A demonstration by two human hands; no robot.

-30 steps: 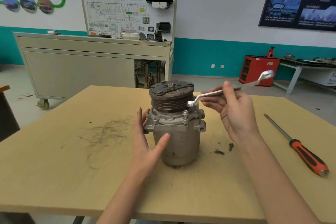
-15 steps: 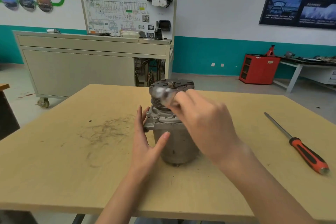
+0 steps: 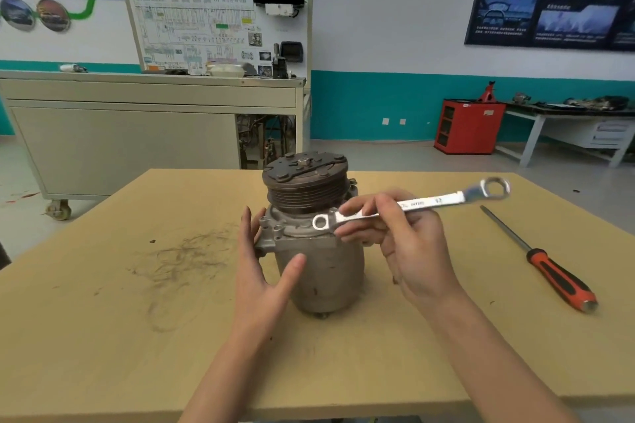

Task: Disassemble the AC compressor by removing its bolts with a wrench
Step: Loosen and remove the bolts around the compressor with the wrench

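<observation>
Currently your right hand pinches the wrench at mid-shaft between thumb and curled fingers. The wrench's long axis runs from its small ring end, low and to the left over the compressor's flange, up and to the right to its large ring end. It cannot be told whether a bolt head sits under the small ring. Your left hand is open, with its fingers flat against the compressor's left side and its thumb across the front. The compressor stands upright on the table, pulley uppermost, between both hands. A screwdriver lies well apart to the right. One second ago the small ring sat at the flange's right side; it is now further left, toward the front.
</observation>
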